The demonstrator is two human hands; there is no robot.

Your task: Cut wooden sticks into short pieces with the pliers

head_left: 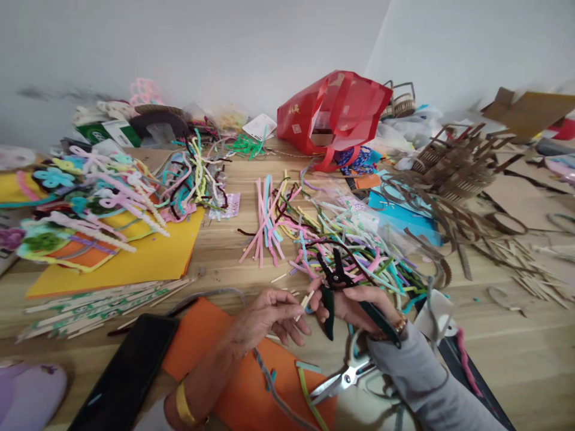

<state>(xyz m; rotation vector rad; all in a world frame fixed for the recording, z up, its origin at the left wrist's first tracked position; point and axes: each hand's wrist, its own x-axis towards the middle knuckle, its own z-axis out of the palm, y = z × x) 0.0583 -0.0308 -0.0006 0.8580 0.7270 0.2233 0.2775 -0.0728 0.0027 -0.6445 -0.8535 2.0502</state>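
Note:
My left hand (275,316) pinches short pale wooden stick pieces (304,305) between thumb and fingertips, over an orange sheet (197,338). Close by on its right, my right hand (359,304) grips wire strippers (336,278) with black jaws pointing away and dark green handles spread apart. The fingertips of both hands nearly meet at the sticks; whether the right fingers touch them I cannot tell. Below my right hand lie metal scissors (348,378), blades partly apart, pointing left. Beyond the hands is a heap of coloured pipe cleaners (359,239), with a smaller crossed bundle (267,224) to its left.
At left, pipe-cleaner flowers (117,200) lie on yellow sheets (179,257), with printed wooden sticks (99,308) and a black phone (128,374) nearer me. A red bag (296,120) stands at the back. Brown woven baskets (453,164) and curled strips fill the right.

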